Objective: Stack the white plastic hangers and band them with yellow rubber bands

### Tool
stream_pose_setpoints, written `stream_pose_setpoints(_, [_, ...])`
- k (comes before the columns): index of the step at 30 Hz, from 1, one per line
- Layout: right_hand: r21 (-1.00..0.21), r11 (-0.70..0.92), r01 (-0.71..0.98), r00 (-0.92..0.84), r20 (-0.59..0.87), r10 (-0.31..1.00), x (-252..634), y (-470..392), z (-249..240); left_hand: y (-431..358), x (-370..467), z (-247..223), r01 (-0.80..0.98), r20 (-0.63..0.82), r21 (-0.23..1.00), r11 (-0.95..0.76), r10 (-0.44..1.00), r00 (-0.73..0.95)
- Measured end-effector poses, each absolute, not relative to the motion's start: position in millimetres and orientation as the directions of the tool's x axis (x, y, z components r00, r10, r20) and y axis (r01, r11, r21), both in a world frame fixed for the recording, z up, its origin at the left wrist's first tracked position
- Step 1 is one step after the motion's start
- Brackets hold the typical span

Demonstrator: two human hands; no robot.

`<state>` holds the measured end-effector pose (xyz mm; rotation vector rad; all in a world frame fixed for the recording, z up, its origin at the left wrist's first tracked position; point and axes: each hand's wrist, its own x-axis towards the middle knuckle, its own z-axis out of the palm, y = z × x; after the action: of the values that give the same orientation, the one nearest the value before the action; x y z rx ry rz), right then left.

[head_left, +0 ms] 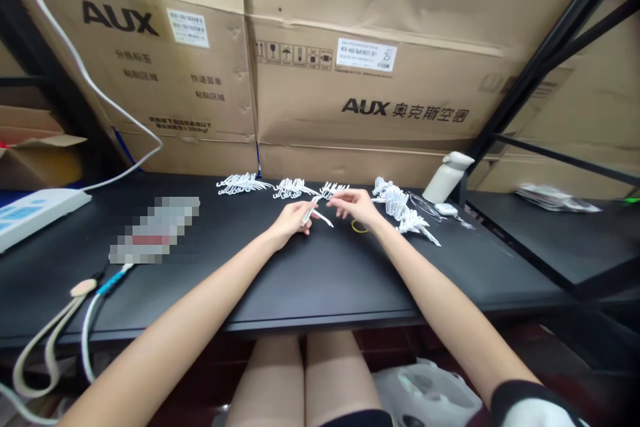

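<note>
Beyond and left of the left hand (294, 221), a bunch of white hooked pieces (243, 183) is laid. Slender white strips (325, 219) are gripped in that hand's curled fingers. Just beside it, the right hand (358, 206) is held half-curled; whether anything is pinched cannot be told. To its right, white bundles (397, 203) are heaped.

The white right sleeve (541, 413) has a broad black cuff (506, 397).

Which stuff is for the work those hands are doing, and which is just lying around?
Seems part of the work:
- white strip in the left hand
- white hooked pieces in piles

Probably just lying around:
- bottle
- power strip
</note>
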<state>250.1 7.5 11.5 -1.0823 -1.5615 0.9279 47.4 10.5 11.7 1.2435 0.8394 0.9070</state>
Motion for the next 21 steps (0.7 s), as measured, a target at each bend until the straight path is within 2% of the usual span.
stream_pose_setpoints(2, [-0.898, 0.317, 0.304, 0.127, 0.368, 0.921, 272.6, 15.1, 9.4, 13.9, 44.1, 15.7, -0.254, -0.088, 0.946, 0.199, 0.916, 0.391])
stream_pose_setpoints(4, [-0.815, 0.254, 0.521, 0.266, 0.438, 0.859, 292.3, 21.9, 2.8, 17.1, 39.6, 20.0, -0.378, -0.128, 0.88, 0.286, 0.911, 0.391])
stream_pose_setpoints(6, [-0.665, 0.187, 0.724, 0.221, 0.48, 0.849, 303.9, 26.6, -5.4, 19.1, 35.3, 23.4, -0.426, -0.162, 0.832, 0.356, 0.89, 0.427])
stream_pose_setpoints(8, [-0.539, 0.14, 0.831, 0.15, 0.459, 0.875, 306.9, 29.3, -11.7, 19.1, 33.0, 25.3, -0.418, -0.173, 0.818, 0.396, 0.862, 0.477])
stream_pose_setpoints(10, [-0.479, 0.119, 0.87, 0.115, 0.431, 0.895, 305.1, 30.9, -14.1, 17.4, 33.2, 25.6, -0.389, -0.155, 0.843, 0.372, 0.861, 0.485])
stream_pose_setpoints(16, [-0.429, 0.043, 0.902, 0.144, 0.394, 0.908, 302.0, 32.0, -9.9, 13.9, 38.4, 21.3, -0.287, -0.103, 0.929, 0.232, 0.909, 0.403])
stream_pose_setpoints(21, [-0.382, -0.059, 0.922, 0.204, 0.351, 0.914, 307.4, 26.3, -0.5, 13.6, 37.1, 19.6, -0.243, -0.09, 0.943, 0.226, 0.88, 0.466])
